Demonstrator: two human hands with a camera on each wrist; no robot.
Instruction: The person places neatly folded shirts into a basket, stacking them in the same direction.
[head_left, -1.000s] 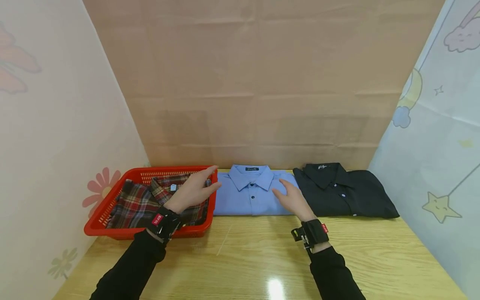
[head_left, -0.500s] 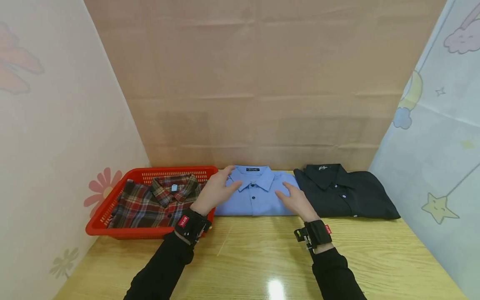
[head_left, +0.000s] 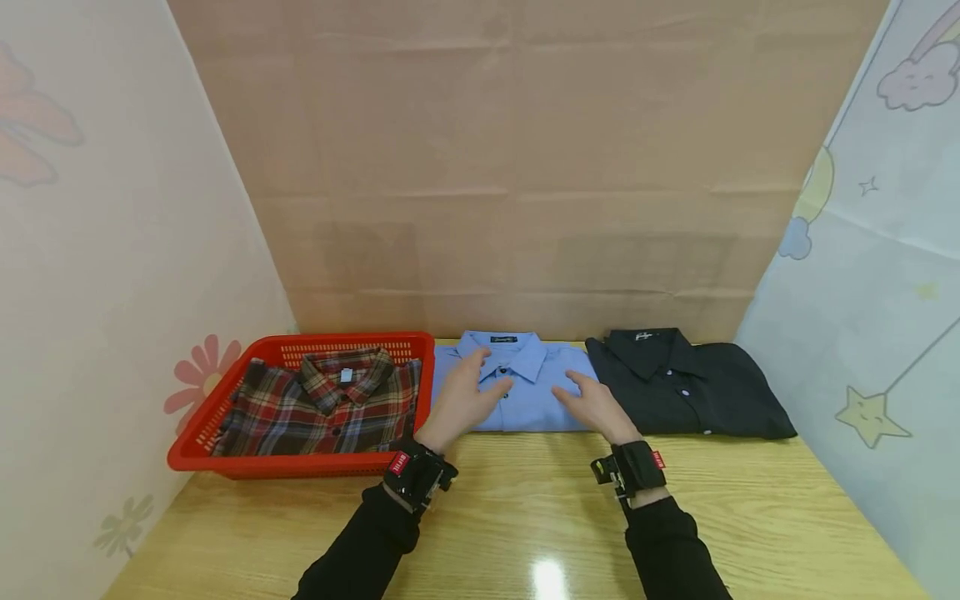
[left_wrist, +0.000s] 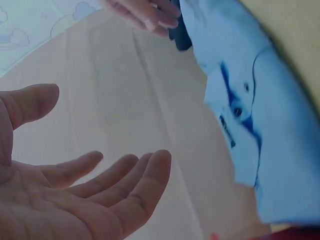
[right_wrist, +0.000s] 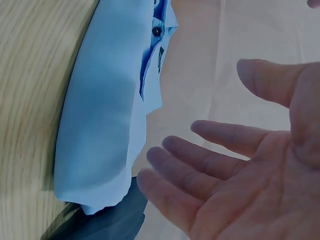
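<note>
Both hands, left hand (head_left: pixel 459 400) and right hand (head_left: pixel 594 403), are hovering open and empty over the folded blue shirt (head_left: pixel 517 385) lying between the red basket (head_left: pixel 225 446) and black shirt (head_left: pixel 686 383), seemingly about to grasp its sides.

Wood table (head_left: pixel 525 517); on it, L to R: red basket (head_left: pixel 197 442); blue shirt (head_left: pixel 525 400); black shirt (head_left: pixel 697 392).
</note>
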